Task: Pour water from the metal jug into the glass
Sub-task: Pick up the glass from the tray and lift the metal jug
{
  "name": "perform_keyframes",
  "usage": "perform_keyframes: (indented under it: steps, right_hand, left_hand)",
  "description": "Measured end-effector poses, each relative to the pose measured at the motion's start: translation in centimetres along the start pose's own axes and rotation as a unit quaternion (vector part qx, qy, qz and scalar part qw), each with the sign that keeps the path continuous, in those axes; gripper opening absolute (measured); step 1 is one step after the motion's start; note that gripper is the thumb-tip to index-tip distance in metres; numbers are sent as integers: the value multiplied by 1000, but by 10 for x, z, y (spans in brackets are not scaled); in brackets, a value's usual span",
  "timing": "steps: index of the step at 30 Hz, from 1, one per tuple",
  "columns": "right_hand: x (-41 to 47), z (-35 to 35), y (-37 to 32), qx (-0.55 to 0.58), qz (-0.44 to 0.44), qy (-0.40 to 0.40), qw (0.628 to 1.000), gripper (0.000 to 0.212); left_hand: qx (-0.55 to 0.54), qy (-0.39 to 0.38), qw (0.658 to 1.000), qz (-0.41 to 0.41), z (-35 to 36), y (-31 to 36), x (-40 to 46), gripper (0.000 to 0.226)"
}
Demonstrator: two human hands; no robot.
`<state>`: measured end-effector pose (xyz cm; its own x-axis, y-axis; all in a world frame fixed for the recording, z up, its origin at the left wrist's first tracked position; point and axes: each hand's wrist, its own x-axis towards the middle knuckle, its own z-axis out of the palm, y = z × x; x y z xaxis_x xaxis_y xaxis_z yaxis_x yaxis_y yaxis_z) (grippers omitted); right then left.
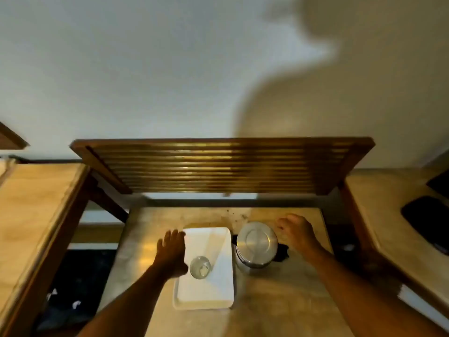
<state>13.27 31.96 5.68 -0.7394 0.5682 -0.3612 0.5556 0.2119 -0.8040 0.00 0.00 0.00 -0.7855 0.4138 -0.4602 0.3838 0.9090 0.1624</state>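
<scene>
My left hand [171, 254] hovered w/ fingers spread flat, holding nothing, just beside the left edge of the white tray [206, 293]. The glass [200, 267] stood upright on that tray, near its left side, close to my thumb. The metal jug [256, 244], lid on, sat on the wooden table [279, 307] right of the tray. My right hand [297, 231] was loose, fingers curled but empty, just right of the jug.

We find no text, label, brand, number or sign that can be read on anything in view; every surface we see is plain or blurred.
</scene>
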Motion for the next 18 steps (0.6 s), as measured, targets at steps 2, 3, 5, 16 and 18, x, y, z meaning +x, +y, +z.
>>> perform_keyframes:
  steps: [2, 3, 5, 16, 18]
  right_hand:
    - [-1, 3, 42, 43, 17, 9, 999, 25]
    - [-4, 6, 63, 73, 16, 16, 997, 28]
    - [-10, 19, 90, 122, 25, 8, 992, 28]
    - [18, 70, 129, 319, -5, 12, 948, 41]
    - [16, 69, 129, 329, -15, -6, 944, 41]
  left_hand:
    - [-10, -62, 997, -46, 41, -4, -4, 105]
    - [-46, -73, 994, -68, 66, -10, -8, 104]
    - [-162, -67, 981, -85, 110, -14, -12, 103]
    - [-446, 109, 878, -136, 194, 0, 24, 82]
    - [-450, 116, 877, -123, 190, 1, 32, 71]
